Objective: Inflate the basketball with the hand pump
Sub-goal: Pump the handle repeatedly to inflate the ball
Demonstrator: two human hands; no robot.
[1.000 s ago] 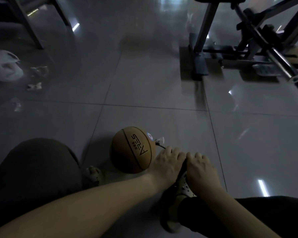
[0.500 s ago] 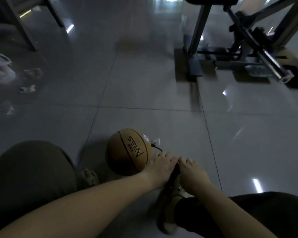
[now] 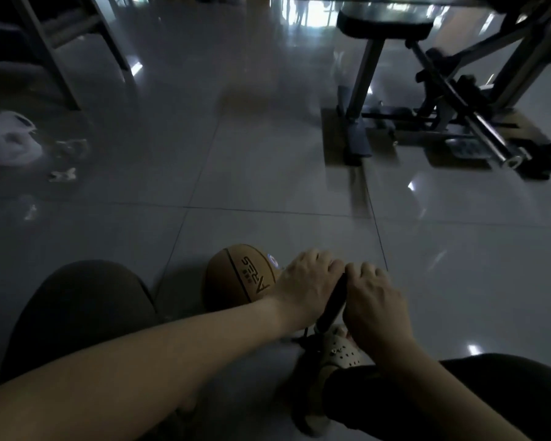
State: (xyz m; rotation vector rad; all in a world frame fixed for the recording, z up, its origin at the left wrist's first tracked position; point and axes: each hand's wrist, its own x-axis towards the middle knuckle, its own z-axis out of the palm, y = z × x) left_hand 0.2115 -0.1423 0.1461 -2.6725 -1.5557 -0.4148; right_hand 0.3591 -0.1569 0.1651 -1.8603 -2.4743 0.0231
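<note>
A person sits on a glossy tiled floor (image 3: 268,173) working a hand pump (image 3: 331,305) beside a tan basketball (image 3: 240,275). We see the left hand (image 3: 306,281) and the right hand (image 3: 374,294) both curled tight over the pump's top, knuckles nearly meeting, with the handle itself hidden under the fingers. The dark barrel shows between the wrists. Its long axis runs from the hands down and toward the viewer to a pale perforated shoe (image 3: 342,351), which appears to pin its base. It stands close to upright, top tipped away from us toward the ball.

The ball rests on the floor just left of the hands, partly behind the left hand, its printed lettering facing up and right. We judge the job mid-course: the pump is set up and gripped for a stroke, and the ball looks round (how firm, we cannot tell in this dim light). The hose joint and valve are hidden. By our reading, more strokes remain, then pulling the needle free. An exercise machine (image 3: 385,27) stands well apart behind.
</note>
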